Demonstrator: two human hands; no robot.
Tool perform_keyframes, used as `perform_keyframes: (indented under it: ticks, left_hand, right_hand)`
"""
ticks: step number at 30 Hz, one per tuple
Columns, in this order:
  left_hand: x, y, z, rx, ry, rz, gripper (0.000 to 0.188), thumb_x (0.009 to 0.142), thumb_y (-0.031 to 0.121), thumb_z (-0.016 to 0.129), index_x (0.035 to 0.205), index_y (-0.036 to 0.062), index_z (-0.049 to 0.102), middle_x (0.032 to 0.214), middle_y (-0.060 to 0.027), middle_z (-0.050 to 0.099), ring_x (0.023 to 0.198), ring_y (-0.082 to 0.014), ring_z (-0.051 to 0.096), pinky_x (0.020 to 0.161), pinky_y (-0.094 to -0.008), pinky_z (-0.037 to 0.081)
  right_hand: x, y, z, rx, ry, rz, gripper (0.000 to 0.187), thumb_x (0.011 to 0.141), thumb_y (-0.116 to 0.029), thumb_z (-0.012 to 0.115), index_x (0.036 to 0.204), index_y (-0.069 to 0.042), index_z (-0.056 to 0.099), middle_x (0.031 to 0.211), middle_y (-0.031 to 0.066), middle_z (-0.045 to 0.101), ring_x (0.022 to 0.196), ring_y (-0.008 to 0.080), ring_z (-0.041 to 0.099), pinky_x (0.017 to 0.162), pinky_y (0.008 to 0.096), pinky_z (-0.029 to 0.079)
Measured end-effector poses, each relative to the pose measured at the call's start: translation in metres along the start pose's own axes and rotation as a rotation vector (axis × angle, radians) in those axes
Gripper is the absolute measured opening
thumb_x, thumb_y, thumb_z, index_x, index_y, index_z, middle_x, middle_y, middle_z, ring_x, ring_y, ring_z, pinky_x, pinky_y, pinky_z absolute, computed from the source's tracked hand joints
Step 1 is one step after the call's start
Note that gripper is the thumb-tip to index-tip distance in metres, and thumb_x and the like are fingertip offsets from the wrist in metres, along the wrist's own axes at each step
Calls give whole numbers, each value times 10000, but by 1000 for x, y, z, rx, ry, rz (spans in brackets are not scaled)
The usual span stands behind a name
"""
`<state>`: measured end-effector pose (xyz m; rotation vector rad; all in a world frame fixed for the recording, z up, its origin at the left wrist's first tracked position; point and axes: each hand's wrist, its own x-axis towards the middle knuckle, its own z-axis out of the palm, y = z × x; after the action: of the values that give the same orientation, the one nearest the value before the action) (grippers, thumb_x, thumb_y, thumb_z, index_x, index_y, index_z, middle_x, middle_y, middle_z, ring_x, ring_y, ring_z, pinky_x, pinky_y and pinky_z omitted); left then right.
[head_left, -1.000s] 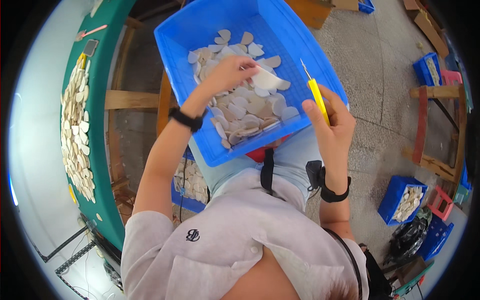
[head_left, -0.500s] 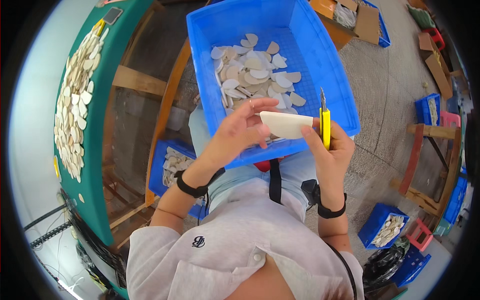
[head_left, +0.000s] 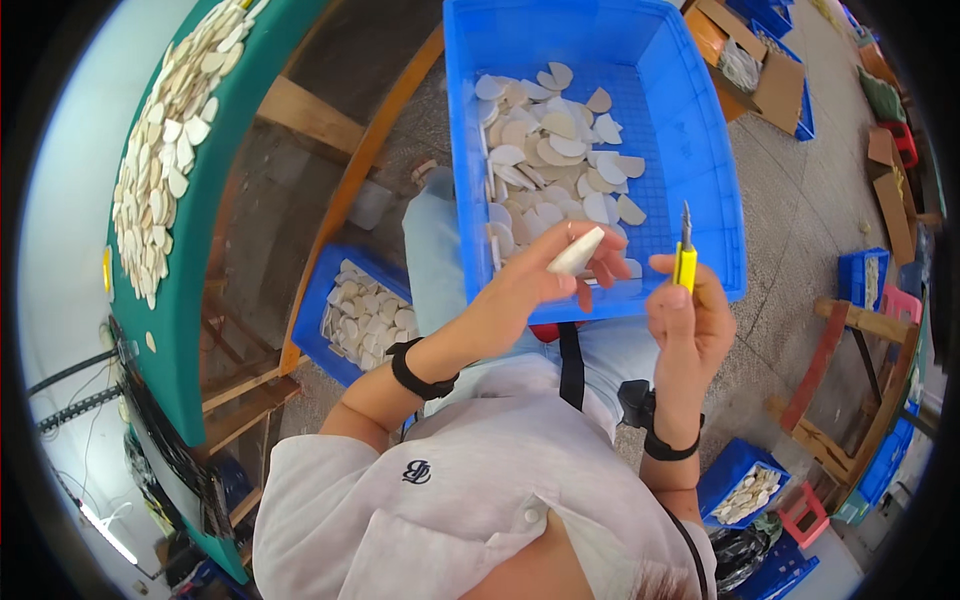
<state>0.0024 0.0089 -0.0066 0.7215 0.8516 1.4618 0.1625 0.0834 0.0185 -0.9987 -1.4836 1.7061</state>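
Note:
Between the thumb and fingers of my left hand (head_left: 522, 290) is a white half-round piece (head_left: 577, 252), tilted so that it shows nearly edge-on. My right hand (head_left: 695, 318) is closed around a yellow utility knife (head_left: 685, 268) whose metal blade points up and away from me. A gap separates the knife from the piece. Both hands hover over the near edge of a blue plastic crate (head_left: 708, 190) on my lap. Inside it lies a loose heap of white and cream half-round pieces (head_left: 560, 148), partly covered by my left hand.
At the left, a green-topped table (head_left: 165, 370) carries a long pile of similar pieces (head_left: 160, 190). Below it stands a blue bin (head_left: 312, 335) of pieces. Another filled blue bin (head_left: 712, 490), a pink stool (head_left: 803, 515) and a wooden frame (head_left: 825, 450) stand at the right.
The white piece, earlier held between both hands, is now in my left hand alone and turned edge-on. My right hand has drawn away from it with the knife. The whole view has shifted.

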Motion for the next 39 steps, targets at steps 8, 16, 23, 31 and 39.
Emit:
perform_keyframes:
  ticks: [8,16,23,31,39]
  left_hand:
    - [-8,2,-7,-122,7,-51,549,760,441,557,1145,77,412,961,-49,451,851,-133,440,691,-261,370]
    - [-12,12,6,241,105,50,389,851,385,529,1073,83,424,988,-4,397,850,-85,399,745,-227,340]
    - [-13,7,5,562,200,217,227,879,244,548,971,56,461,851,-33,413,748,-134,384,658,-258,317]
    - [-17,6,5,545,298,204,233,865,257,577,845,37,500,738,-55,424,681,-191,391,605,-301,317]
    - [-15,3,0,291,268,200,256,886,275,501,733,72,467,716,-14,420,649,-135,375,564,-258,302]
  right_hand:
    - [-8,-17,6,-523,-168,-201,218,868,-156,574,1022,-3,599,725,32,559,592,76,474,517,211,354]
    - [-8,-20,10,-747,-175,-458,267,784,-126,661,1028,-27,616,746,100,618,560,207,568,497,278,420]
    - [-10,-23,8,-929,-182,-514,341,767,-183,681,1075,-50,619,589,36,481,440,169,447,412,286,338]
    - [-10,-22,12,-1003,-182,-569,356,760,-200,689,1081,-61,622,567,22,434,424,156,416,397,292,320]
    - [-2,-10,16,-872,-32,-563,291,799,-133,655,1066,-27,608,680,81,573,522,190,547,467,272,401]
